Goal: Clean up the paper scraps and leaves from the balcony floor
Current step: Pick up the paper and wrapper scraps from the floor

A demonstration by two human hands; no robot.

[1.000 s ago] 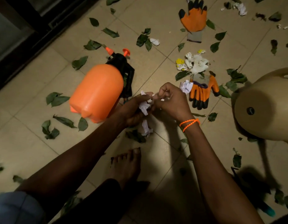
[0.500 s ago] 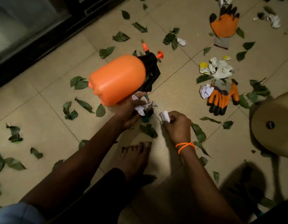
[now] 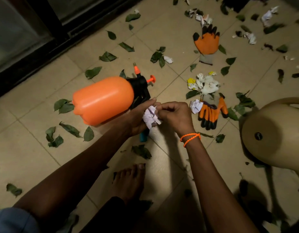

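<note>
Head view: both hands gather crumpled paper above the tiled floor (image 3: 36, 157).
The left hand (image 3: 138, 118) cups a wad of paper scraps (image 3: 151, 117); the right hand (image 3: 176, 116) has its fingers pinching the wad's top edge, beside the orange sprayer (image 3: 103, 100). Leaves (image 3: 70, 130) lie scattered around.

Dim beige tile floor (image 3: 36, 158), dark door frame (image 3: 49, 42)

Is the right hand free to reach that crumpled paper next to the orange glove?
Probably yes. The right hand hovers just left of the paper with bare floor between, though its fingers are pinching the wad held in the left hand.
</note>
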